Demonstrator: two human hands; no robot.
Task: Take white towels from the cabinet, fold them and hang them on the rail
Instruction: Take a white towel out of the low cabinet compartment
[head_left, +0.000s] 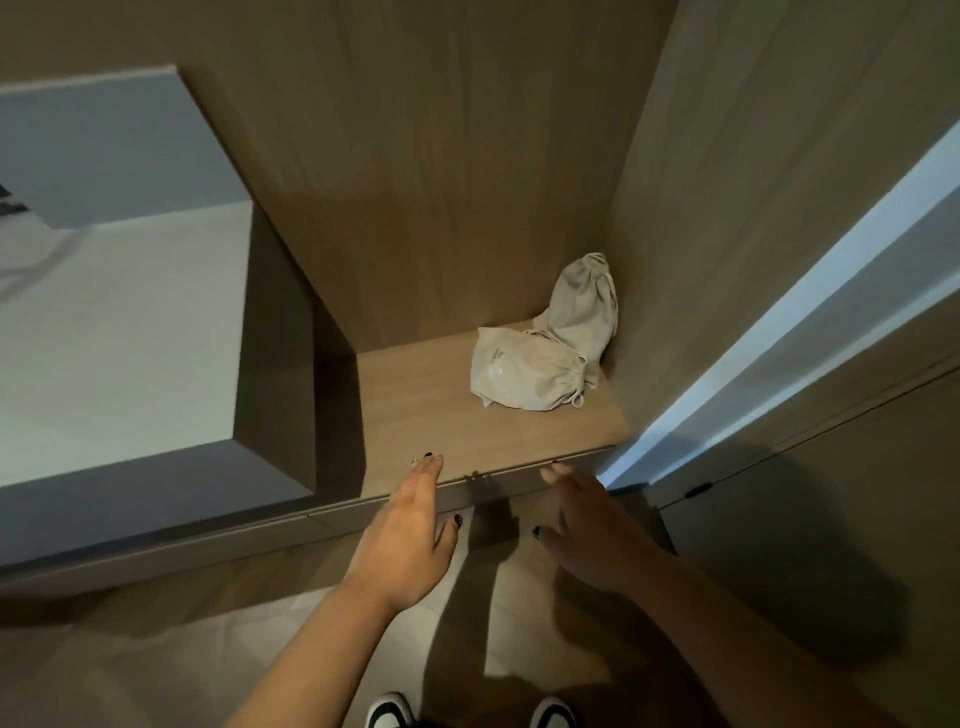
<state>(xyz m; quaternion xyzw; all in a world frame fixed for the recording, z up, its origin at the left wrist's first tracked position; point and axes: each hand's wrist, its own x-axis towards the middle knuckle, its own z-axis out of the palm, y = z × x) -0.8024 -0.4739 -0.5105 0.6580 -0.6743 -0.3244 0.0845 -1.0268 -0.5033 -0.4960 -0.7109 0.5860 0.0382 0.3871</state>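
Wood-panelled cabinet (467, 156) is filling the view, door standing open on the right. Low wooden shelf (415, 415) inside is carrying two beige drawstring bags (540, 358) in its far right corner, one lying flat, one leaning upright against the right wall, touching each other. No white towels are showing anywhere. Left hand (410, 525) is reaching forward, grip apart, fingers straight, tips at the shelf's near edge, holding nothing. Right hand (592, 525) is reaching alongside, grip apart too, fingers spread and blurred, just near the same edge, holding nothing. Grey-white block (119, 338) is sitting to the left. Shoes (389, 714) are showing at the near bottom on the floor.
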